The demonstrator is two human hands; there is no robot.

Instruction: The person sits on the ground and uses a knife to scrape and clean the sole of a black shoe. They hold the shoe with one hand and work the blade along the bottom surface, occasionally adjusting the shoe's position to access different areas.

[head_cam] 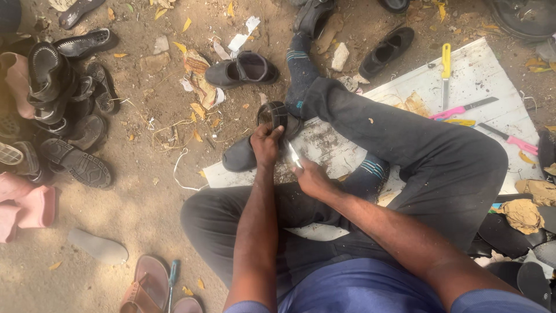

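Head view, looking straight down: my left hand [267, 144] has its fingers curled tight round the heel end of a dark shoe [255, 142], thumb over the top, pinning it against the near-left edge of the white board [463, 75] I'm sitting on. My right hand [311, 177] is closed on the handle of a small knife [293, 155], fingers pressed together, and the bright blade angles up and left toward the shoe, its tip right at my left knuckles. I'd call this the trimming step, blade working the shoe's edge or sole; exactly where the tip touches I can't tell, my own hand hides it. The next stroke, I reckon, wants a firm hold from the left and a short, controlled draw from the right, kept clear of those knuckles.

Both forearms run out from the near edge and converge over my crossed legs, left one nearly straight ahead, right one slanting in from the near right with the wrist bent. Farther out: a grey slip-on shoe [242, 69] on the dirt just beyond, a pile of black sandals [63, 110] far left, and on the board's far right a yellow-handled tool [446, 66] and pink-handled blades [457, 110].
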